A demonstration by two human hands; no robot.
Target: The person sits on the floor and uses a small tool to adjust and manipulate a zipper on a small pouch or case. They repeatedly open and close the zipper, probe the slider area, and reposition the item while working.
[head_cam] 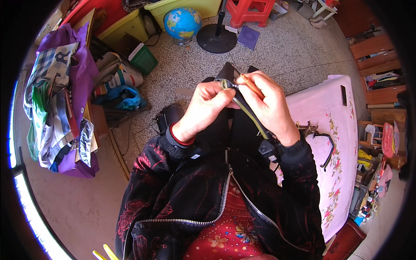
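Before my chest, my left hand [208,105] pinches the end of a zipper [247,113] between thumb and fingers. The zipper has metal teeth and is attached to dark fabric [226,72] that stands up beyond the fingers. A slim tool with an orange-brown handle [252,86] lies in my right hand [271,104], held like a pencil. Its tip points up towards the left, close to the zipper; the exact kind of tool cannot be told. The zipper runs down to the right, beneath my right hand, towards a small black device [268,150] at that wrist.
At right, a pink floral sheet [315,97] bears eyeglasses [328,143] and a flat black object [343,95]. Ahead on the speckled floor are a globe [182,24], a round stand base [216,39], a purple book [248,37] and a red stool [248,13]. Bags [61,97] are heaped at left.
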